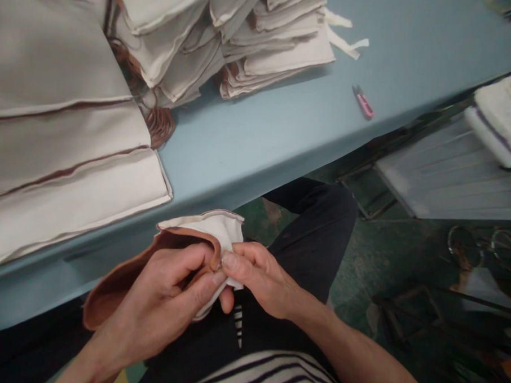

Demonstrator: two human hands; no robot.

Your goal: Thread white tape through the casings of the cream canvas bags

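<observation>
Over my lap I hold a sewn piece, off-white fabric (226, 227) on one face and brown on the other, with its brown-lined opening facing me. My left hand (162, 289) pinches the edge near one corner, thumb on top and fingers partly inside the fold. Close against it, my right hand (264, 276) grips the same edge between thumb and fingers. The two thumbs nearly meet at the seam. Whatever small detail lies between the fingertips is hidden.
A blue-covered table (241, 140) stretches ahead. On it are stacks of similar off-white pieces (282, 51), larger folded pieces (78, 172), a brown cord bundle (160, 125) and pink thread snips (364, 103). At right stands a stool-like frame (382, 202) beside a white-sided container (447, 166).
</observation>
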